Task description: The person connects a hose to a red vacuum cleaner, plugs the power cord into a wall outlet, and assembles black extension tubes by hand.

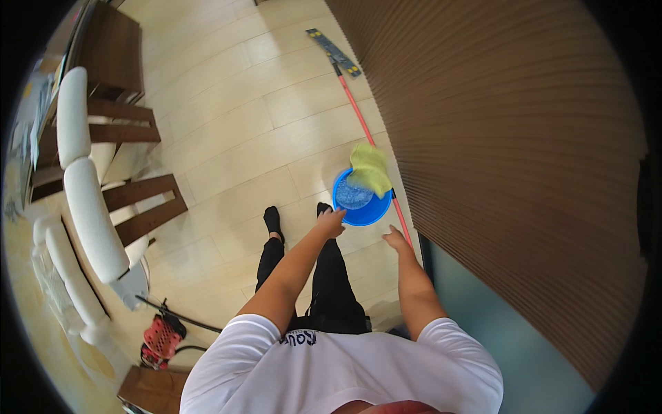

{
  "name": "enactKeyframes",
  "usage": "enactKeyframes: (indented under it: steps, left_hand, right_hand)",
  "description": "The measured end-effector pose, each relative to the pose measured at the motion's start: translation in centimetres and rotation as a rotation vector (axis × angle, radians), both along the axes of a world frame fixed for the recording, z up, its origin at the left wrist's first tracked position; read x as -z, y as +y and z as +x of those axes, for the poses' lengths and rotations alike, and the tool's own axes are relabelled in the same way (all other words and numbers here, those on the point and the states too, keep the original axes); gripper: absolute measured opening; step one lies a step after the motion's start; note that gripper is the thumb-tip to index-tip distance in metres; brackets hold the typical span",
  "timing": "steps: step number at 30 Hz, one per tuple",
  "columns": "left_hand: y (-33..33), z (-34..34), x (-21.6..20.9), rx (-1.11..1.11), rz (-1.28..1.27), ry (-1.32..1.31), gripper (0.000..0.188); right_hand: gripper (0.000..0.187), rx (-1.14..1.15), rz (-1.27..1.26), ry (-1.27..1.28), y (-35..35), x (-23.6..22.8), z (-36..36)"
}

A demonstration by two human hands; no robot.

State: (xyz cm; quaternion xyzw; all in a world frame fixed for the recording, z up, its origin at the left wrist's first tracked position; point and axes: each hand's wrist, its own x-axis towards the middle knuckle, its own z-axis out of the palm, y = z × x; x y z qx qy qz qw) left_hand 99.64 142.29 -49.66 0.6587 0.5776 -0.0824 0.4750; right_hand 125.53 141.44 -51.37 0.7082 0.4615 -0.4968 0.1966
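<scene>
A blue bucket stands on the floor just ahead of me, with bluish, foamy-looking contents inside. Across its far right rim is a yellow-green cloth, slightly blurred. My left hand hovers at the bucket's near left edge, its fingers apart and nothing seen in them; I cannot tell whether it touches the rim. To the right, my right hand reaches down beside the red pole of a flat mop, fingers apart and holding nothing visible. The mop head lies at the far end.
Ribbed brown panelling runs along my right. On the left are white-cushioned chairs with brown wooden frames and a brown cabinet. Behind them, near me, sits a red and black machine with a dark hose. Pale tiles cover the floor.
</scene>
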Motion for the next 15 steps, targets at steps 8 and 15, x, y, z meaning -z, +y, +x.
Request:
enactKeyframes:
  steps: [8,15]
  left_hand:
    - [-19.8,-17.5,-3.8,-0.644,-0.205,-0.012,0.045]
    - [-46.8,-21.5,-11.5,-1.216,-0.607,-0.214,0.084]
  right_hand:
    - [0.05,-0.775,0.102,0.301,-3.1,-0.3,-13.0]
    - [0.075,-1.456,-0.224,0.218,-5.1,-5.1,-26.5]
